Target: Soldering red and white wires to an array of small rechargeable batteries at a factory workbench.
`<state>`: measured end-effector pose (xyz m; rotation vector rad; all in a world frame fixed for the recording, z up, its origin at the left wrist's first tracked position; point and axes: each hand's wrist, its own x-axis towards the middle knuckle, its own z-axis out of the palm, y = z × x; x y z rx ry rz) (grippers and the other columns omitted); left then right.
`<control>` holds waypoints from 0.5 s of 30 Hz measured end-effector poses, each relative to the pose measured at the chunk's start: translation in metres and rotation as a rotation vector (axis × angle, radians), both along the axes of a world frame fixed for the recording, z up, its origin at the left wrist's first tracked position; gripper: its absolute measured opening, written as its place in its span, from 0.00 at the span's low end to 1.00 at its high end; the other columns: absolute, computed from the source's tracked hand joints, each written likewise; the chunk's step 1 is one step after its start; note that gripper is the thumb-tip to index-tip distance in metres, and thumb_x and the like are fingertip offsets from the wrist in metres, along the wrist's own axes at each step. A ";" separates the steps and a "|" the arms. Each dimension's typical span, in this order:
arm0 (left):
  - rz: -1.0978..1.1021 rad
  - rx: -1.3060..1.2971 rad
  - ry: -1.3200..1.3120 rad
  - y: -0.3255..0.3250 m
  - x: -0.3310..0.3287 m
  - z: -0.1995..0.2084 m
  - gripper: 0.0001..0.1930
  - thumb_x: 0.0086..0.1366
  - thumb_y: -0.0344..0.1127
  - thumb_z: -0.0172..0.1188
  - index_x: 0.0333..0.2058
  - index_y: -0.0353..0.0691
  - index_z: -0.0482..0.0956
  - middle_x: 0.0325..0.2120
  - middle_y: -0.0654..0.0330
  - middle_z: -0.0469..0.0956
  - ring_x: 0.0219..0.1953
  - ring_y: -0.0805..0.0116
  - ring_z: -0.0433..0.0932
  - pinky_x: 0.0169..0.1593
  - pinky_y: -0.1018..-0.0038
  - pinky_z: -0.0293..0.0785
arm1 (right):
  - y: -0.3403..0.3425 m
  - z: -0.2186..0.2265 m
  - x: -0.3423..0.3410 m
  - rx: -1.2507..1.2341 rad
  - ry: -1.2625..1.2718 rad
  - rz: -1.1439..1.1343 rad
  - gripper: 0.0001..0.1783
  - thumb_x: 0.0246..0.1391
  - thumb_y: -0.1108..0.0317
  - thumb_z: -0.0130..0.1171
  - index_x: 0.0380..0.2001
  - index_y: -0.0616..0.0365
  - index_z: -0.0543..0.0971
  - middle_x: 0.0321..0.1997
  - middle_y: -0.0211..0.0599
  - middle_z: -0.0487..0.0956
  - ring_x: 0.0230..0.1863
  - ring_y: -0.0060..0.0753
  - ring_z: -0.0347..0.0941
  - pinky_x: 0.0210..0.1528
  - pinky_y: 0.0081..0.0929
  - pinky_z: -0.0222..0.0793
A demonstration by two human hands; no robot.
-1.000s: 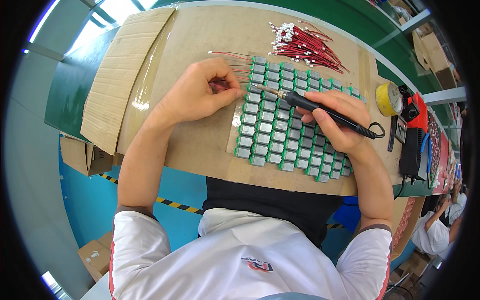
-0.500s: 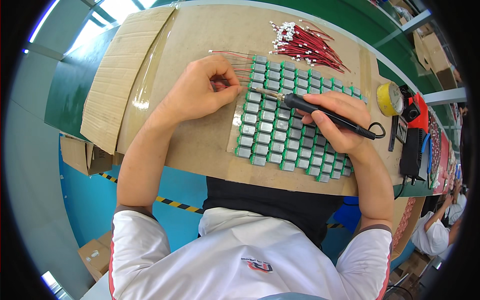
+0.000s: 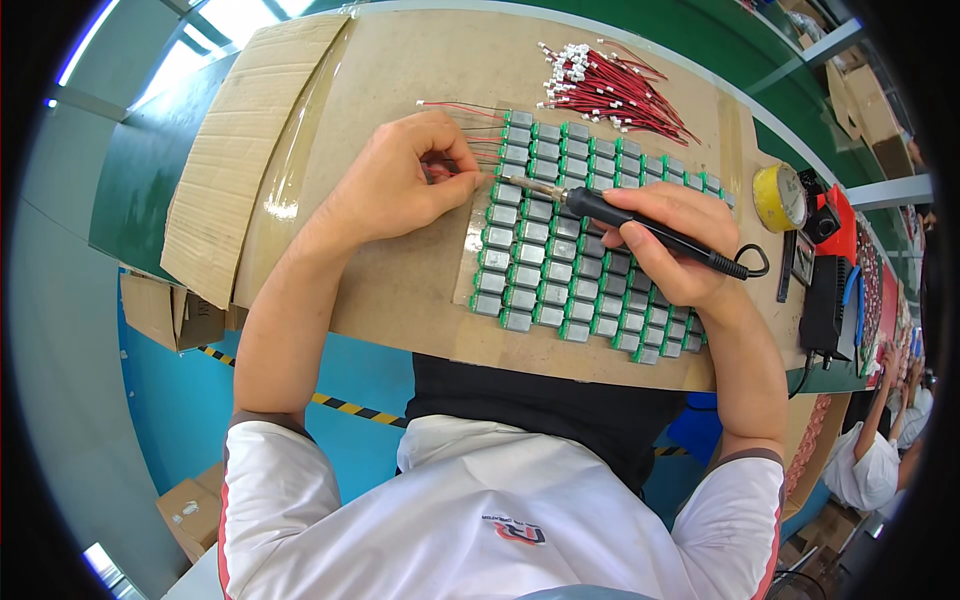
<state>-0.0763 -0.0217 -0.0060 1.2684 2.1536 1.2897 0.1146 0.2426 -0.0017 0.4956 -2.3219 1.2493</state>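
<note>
My right hand (image 3: pixel 680 235) is closed around the black handle of a soldering iron (image 3: pixel 625 218). The iron's metal tip points left and meets the green edge of a grey block in the leftmost row. My left hand (image 3: pixel 420 170) pinches a thin red wire (image 3: pixel 487 176) at that same edge; the rest of the wire is hidden behind the fingers. Rows of grey blocks with green circuit-board edges (image 3: pixel 530 254), which look like small battery cells, lie on the board under both hands. Red and black wires (image 3: pixel 468 105) run left from the blocks at the far end.
At the far side lies a pile of red-black wires with white connectors (image 3: pixel 615 85). Yellow tape (image 3: pixel 778 197), a black box (image 3: pixel 826 300) and a red container (image 3: pixel 845 235) stand at the right. Cardboard (image 3: pixel 245 150) covers the left side. A co-worker's arms (image 3: pixel 880 400) show far right.
Both my hands and the soldering iron stay practically in place, the tip still at the same block. At the far right, a co-worker's arm has risen.
</note>
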 end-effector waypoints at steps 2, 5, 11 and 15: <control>0.000 0.000 -0.003 0.000 -0.001 -0.001 0.05 0.61 0.27 0.72 0.30 0.34 0.83 0.31 0.60 0.80 0.32 0.73 0.79 0.36 0.75 0.78 | 0.000 0.000 -0.001 -0.001 0.008 0.002 0.16 0.54 0.78 0.67 0.48 0.68 0.86 0.30 0.40 0.87 0.30 0.33 0.85 0.33 0.26 0.78; 0.000 0.000 0.001 0.000 0.000 0.000 0.06 0.61 0.27 0.72 0.30 0.34 0.83 0.31 0.60 0.81 0.32 0.73 0.79 0.36 0.75 0.78 | 0.000 0.002 0.000 0.009 0.020 0.003 0.16 0.55 0.78 0.67 0.48 0.68 0.86 0.30 0.40 0.87 0.30 0.33 0.85 0.33 0.26 0.78; 0.006 -0.010 0.001 0.000 -0.001 -0.001 0.06 0.61 0.27 0.72 0.31 0.34 0.83 0.31 0.60 0.81 0.31 0.73 0.79 0.37 0.75 0.78 | 0.000 0.001 -0.001 0.024 0.022 0.005 0.16 0.55 0.78 0.67 0.48 0.68 0.86 0.30 0.40 0.87 0.30 0.34 0.85 0.32 0.27 0.78; 0.008 -0.013 -0.001 0.000 0.000 -0.002 0.06 0.61 0.27 0.72 0.31 0.33 0.83 0.30 0.60 0.81 0.31 0.73 0.79 0.37 0.75 0.78 | -0.001 0.000 0.000 0.024 0.029 0.005 0.16 0.55 0.78 0.67 0.48 0.68 0.86 0.30 0.40 0.87 0.30 0.34 0.85 0.32 0.27 0.78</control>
